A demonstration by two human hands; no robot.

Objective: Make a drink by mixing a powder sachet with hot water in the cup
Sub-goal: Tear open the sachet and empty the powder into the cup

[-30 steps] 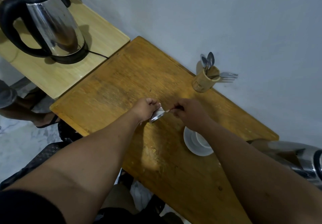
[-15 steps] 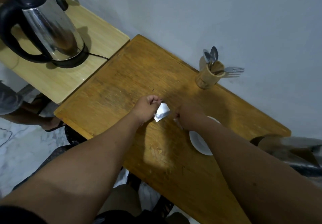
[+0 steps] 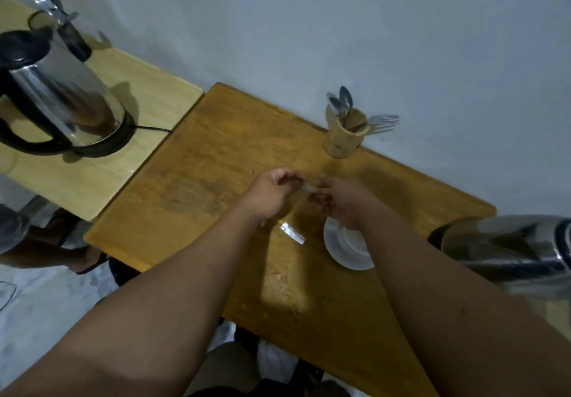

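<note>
My left hand and my right hand meet above the middle of the brown wooden table. Both pinch a small powder sachet, which is blurred and mostly hidden by my fingers. A thin silvery strip lies flat on the table just below my left hand. The white cup on its saucer stands right under my right wrist, which covers part of it.
A steel electric kettle with a black handle sits on its base on the lighter side table at left. A second steel kettle is at the right edge. A bamboo holder with spoons and a fork stands by the wall.
My hands had pulled apart with the sachet in the left one; now they are together again over the cup. A silvery strip now lies on the table.
</note>
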